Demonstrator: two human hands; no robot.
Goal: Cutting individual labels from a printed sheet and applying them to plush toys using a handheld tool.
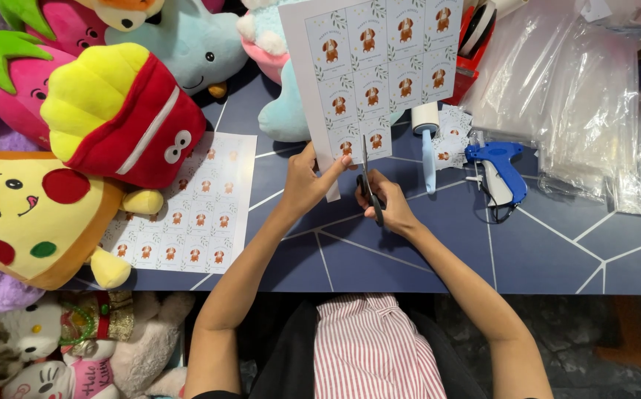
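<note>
My left hand (308, 179) pinches the lower edge of a white printed sheet (379, 66) covered with several small cards showing a brown dog. It holds the sheet up above the blue table (557, 251). My right hand (390, 203) grips black-handled scissors (367, 177). Their blades point up into the sheet's bottom edge, between two columns of cards.
A second printed sheet (195, 207) lies flat at left, partly under plush toys: a fries plush (121, 111) and a pizza plush (32, 214). A blue tagging gun (499, 170), a lint roller (427, 140), cut cards (453, 137) and clear plastic bags (564, 89) lie to the right.
</note>
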